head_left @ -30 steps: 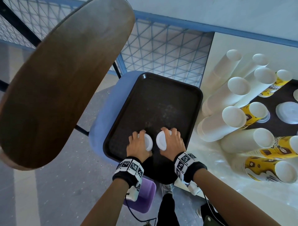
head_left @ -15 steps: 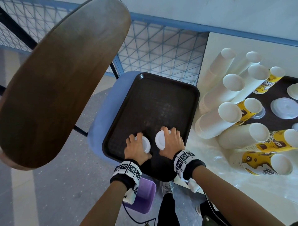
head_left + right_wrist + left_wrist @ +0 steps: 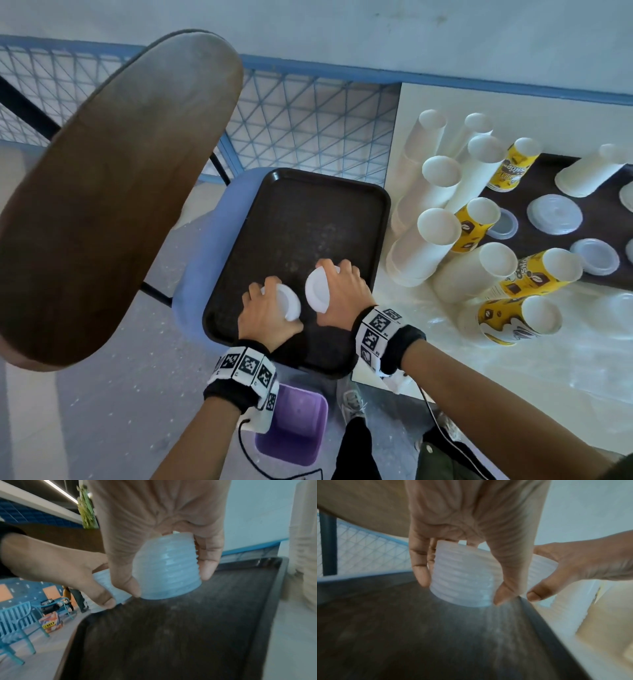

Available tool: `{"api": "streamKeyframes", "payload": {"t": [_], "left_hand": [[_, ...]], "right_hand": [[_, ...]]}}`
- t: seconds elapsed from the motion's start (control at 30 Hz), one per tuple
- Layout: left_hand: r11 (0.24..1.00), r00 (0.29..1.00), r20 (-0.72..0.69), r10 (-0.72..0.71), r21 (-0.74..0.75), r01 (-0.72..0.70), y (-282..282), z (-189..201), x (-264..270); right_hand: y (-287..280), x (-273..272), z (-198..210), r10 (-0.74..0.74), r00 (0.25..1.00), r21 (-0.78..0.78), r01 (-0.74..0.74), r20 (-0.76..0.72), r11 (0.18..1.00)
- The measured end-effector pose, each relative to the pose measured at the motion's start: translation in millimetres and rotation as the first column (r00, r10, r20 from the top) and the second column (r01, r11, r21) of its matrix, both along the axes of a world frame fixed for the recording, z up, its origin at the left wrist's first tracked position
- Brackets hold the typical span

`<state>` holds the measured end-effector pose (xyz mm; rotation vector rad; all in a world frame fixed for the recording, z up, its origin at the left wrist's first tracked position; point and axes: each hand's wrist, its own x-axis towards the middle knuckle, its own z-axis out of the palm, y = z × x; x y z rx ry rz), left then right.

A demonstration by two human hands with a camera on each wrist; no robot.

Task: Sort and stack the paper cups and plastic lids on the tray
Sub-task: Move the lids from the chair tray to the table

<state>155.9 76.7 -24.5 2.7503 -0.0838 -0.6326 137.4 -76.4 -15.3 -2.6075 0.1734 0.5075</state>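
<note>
A dark brown tray lies on a blue seat. My left hand grips a stack of translucent white plastic lids from above, and the stack's bottom touches the tray's near part. In the left wrist view thumb and fingers curl round this ribbed lid stack. My right hand grips a second lid stack just to the right, slightly tilted. The right wrist view shows that stack meeting the tray floor. The two stacks stand side by side, a small gap apart.
Right of the tray, a white table carries tall stacks of white paper cups, yellow printed cups and loose clear lids on a second dark tray. A wooden chair back looms left. A purple bin stands below.
Both hands keep their grip on the lid stacks at the tray's near part. The head view has shifted, showing more of the table at right.
</note>
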Motion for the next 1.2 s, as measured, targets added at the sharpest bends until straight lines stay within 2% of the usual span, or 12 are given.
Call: {"api": "streamKeyframes", "payload": {"t": [0.13, 0.3, 0.47, 0.57, 0.67, 0.8, 0.93, 1.0, 1.1, 1.2], "left_hand": [[0.997, 0.993, 0.095, -0.068, -0.028, 0.071, -20.3, 45.7, 15.5], [0.977, 0.96, 0.219, -0.174, -0.084, 0.196, -64.0, 108.2, 24.1], [0.923, 0.89, 0.322, -0.321, -0.105, 0.371, -136.0, 168.2, 1.3], [0.848, 0.833, 0.371, -0.411, -0.181, 0.499, -186.7, 180.6, -20.3], [0.811, 0.81, 0.406, -0.422, -0.23, 0.538, -244.0, 179.4, -57.6], [0.761, 0.786, 0.396, -0.475, -0.264, 0.593, -326.3, 169.2, -123.0], [0.725, 0.753, 0.294, -0.588, -0.221, 0.653, -400.7, 115.0, -171.4], [0.733, 0.748, 0.211, -0.63, -0.159, 0.662, -431.9, 86.1, -195.5], [0.759, 0.766, 0.073, -0.639, -0.101, 0.643, -464.4, 48.1, -229.6], [0.761, 0.762, 0.004, -0.647, -0.051, 0.647, -485.8, 17.2, -256.2]], "right_hand": [[-22.5, -0.9, 44.2, -0.013, 0.996, 0.062, 0.007, 0.092, 0.998], [-78.2, -22.2, 102.4, -0.093, 0.965, 0.09, 0.073, 0.245, 0.993], [-160.2, -69.9, 139.9, -0.209, 0.908, 0.088, 0.19, 0.362, 0.978], [-218.1, -110.7, 146.3, -0.29, 0.866, 0.111, 0.268, 0.408, 0.957], [-276.6, -154.4, 140.8, -0.33, 0.843, 0.087, 0.324, 0.424, 0.942], [-353.7, -219.2, 122.0, -0.384, 0.861, 0.053, 0.39, 0.334, 0.919], [-418.2, -279.1, 85.7, -0.405, 0.892, -0.016, 0.417, 0.201, 0.909], [-440.2, -303.0, 63.9, -0.426, 0.898, -0.049, 0.433, 0.111, 0.9], [-461.5, -330.2, 31.9, -0.462, 0.887, -0.061, 0.461, 0.01, 0.885], [-473.8, -345.8, 4.8, -0.492, 0.869, -0.083, 0.488, -0.051, 0.869]]}}
